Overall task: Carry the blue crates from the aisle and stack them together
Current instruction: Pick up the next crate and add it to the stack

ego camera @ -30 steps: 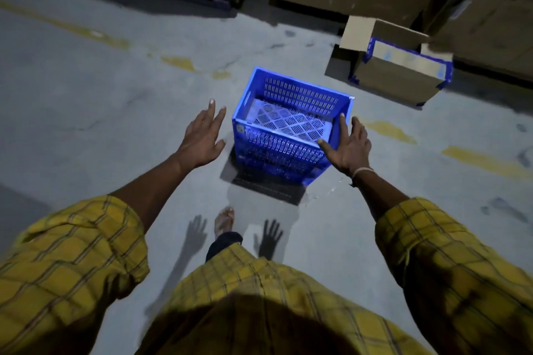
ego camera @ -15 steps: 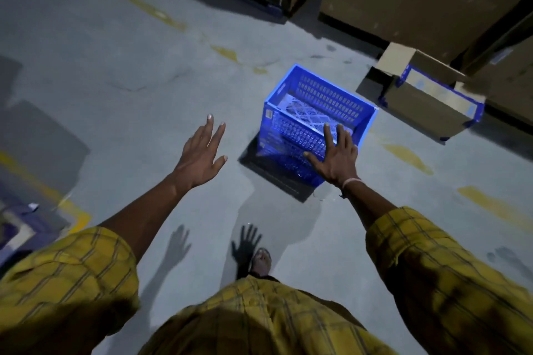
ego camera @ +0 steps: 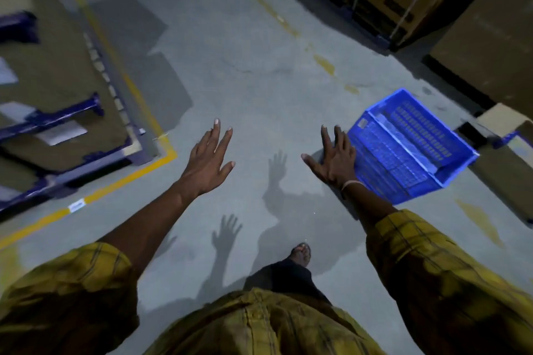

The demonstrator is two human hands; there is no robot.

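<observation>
A blue slatted crate (ego camera: 409, 147) stands on the grey concrete floor at the right, empty apart from a pale sheet inside. My right hand (ego camera: 334, 160) hovers spread in front of the crate's near left corner, holding nothing; contact with the crate is unclear. My left hand (ego camera: 209, 161) is stretched out over bare floor to the left of the crate, fingers apart and empty. Both forearms come out of yellow checked sleeves.
A blue pallet frame with brown sheets (ego camera: 57, 118) lies at the left inside a yellow floor line (ego camera: 121, 181). Large cardboard boxes (ego camera: 490, 37) line the far right; a smaller open carton (ego camera: 507, 135) sits behind the crate. My foot (ego camera: 301, 252) is on the floor below.
The view has swung left, so the crate has shifted from the centre to the right. Both hands stay open and empty. The pallet at the left has come into view.
</observation>
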